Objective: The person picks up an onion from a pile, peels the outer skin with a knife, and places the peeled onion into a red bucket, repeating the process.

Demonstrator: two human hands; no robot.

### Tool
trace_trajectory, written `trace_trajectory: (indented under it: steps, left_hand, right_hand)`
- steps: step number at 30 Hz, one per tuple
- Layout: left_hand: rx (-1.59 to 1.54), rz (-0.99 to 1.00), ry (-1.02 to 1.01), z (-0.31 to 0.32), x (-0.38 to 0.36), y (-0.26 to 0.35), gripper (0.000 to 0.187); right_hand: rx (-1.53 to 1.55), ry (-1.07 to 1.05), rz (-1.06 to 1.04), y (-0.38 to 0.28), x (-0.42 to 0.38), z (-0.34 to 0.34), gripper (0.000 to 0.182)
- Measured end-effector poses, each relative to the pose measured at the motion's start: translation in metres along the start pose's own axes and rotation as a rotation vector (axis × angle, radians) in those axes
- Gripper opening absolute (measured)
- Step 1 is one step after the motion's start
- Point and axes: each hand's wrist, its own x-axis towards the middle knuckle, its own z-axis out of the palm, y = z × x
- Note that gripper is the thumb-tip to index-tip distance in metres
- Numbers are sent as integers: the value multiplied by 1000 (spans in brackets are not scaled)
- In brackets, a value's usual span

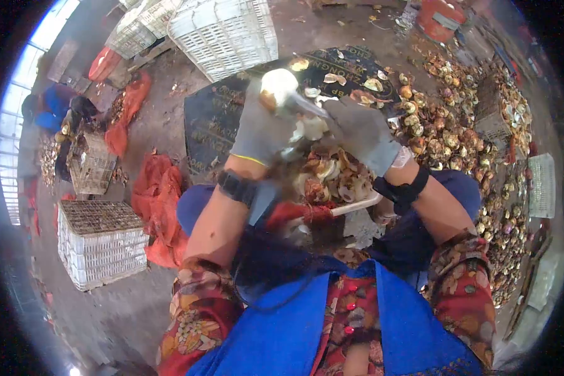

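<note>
In a grey glove, my left hand point(259, 130) is closed around an onion point(279, 84), mostly bare white with some brown skin on its lower left. My right hand point(361, 133), gloved too, is closed on a knife whose blurred blade point(308, 105) points at the onion; its handle is hidden in the fist. Pale loose peel point(309, 128) shows between the hands, smeared by motion. Below them, onion skins and scraps point(332, 177) are heaped in a container with a white handle point(356, 206) between my knees.
A dark printed board point(210, 122) lies ahead, scattered with peel. Unpeeled onions point(442, 135) pile up on the right beside a crate point(492, 106). White crates point(225, 37) stand ahead and at left, near red net bags point(156, 200). Another person point(59, 109) is at far left.
</note>
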Motion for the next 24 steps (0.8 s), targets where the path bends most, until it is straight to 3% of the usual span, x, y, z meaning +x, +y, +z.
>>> trace_trajectory:
  steps: [2, 5, 7, 12, 13, 15, 16, 18, 20, 22, 24]
  left_hand:
    - [-158, -62, -31, 3, 4, -3, 51]
    - [-408, -156, -58, 4, 6, -14, 48]
    - [-495, -188, -59, 5, 3, -16, 47]
    - [60, 10, -35, 19, -16, 1, 42]
    - [60, 12, -36, 17, -13, 0, 42]
    - [-357, -144, -131, 16, -9, 0, 43]
    - [-358, -144, -131, 16, -12, -3, 43]
    - [360, 315, -118, 27, -26, 6, 43]
    - [349, 264, -102, 29, -25, 7, 42]
    - [337, 215, -84, 31, -27, 10, 41]
    - [-9, 124, -141, 37, -35, 22, 37]
  right_hand:
    - [-100, 17, -88, 4, 0, 2, 21]
    - [77, 1, -142, 22, -1, 12, 23]
    - [-140, -44, -133, 4, 2, 1, 21]
    - [-407, -14, -91, -10, 4, -3, 21]
    - [-506, -22, -78, -13, 5, -4, 21]
    - [-533, -37, -45, -18, 6, -3, 20]
    - [-558, -55, -12, -20, 6, -2, 20]
    - [-509, -86, -5, -12, 6, -3, 24]
    - [-459, -116, 4, -9, 7, -3, 30]
    - [-216, 2, -112, -9, 8, -3, 19]
    - [-151, -40, -61, -11, 8, -5, 20]
